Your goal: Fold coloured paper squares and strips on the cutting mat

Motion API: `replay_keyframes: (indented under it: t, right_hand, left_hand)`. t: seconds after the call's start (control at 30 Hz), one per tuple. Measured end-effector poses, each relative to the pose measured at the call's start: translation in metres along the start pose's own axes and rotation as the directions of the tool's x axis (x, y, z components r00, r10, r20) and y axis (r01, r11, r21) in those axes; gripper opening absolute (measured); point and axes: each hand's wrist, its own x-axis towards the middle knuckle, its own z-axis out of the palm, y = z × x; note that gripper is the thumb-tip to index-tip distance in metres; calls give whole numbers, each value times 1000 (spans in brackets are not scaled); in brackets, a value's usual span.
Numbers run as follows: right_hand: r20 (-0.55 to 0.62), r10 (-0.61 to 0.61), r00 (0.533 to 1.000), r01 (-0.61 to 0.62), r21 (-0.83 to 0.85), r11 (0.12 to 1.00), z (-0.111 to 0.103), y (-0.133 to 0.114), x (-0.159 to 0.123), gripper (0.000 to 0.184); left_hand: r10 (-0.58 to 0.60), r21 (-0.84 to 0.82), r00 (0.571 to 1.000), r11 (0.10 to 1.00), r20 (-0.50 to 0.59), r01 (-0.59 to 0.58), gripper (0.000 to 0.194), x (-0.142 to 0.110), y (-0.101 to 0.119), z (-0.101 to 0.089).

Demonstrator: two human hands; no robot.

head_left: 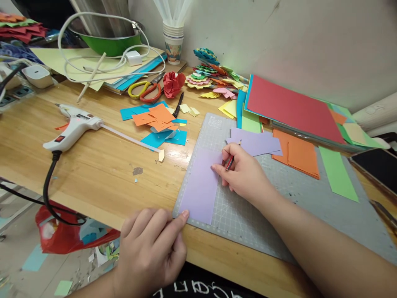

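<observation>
Purple strip (198, 194) lies flat along the left side of the cutting mat (254, 225), its near end close to the mat's near edge. Your right hand (240, 171) has the pencil (230, 163) tucked in its fingers, point up and away from the paper; thumb and forefinger meet the strip's right edge. Your left hand (153, 244) is curled narrow, forefinger out at the strip's near-left corner; can't tell if anything sits under the curl. To do this well, I'd keep that corner pinned, true the long edge to the mat's grid, press down without dragging and keep the pencil point clear until the strip sits square. Containers: beyond the mat, to its left, stacked paper cups (173, 49) hold translucent sticks (173, 11). Farther left of it, there's a green bowl (108, 45); something metallic rises in or behind it, can't tell which. Left of the mat, below the desk (102, 178), a red bag (58, 243) holds paper scraps (93, 231).
</observation>
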Motion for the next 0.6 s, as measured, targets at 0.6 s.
replay_keyframes:
  t: [0.6]
  right_hand:
    - [-168, -171, 971, 176, 17, 984, -8, 6, -4, 19]
  left_hand:
    - [110, 8, 959, 993, 260, -116, 13, 24, 4, -3]
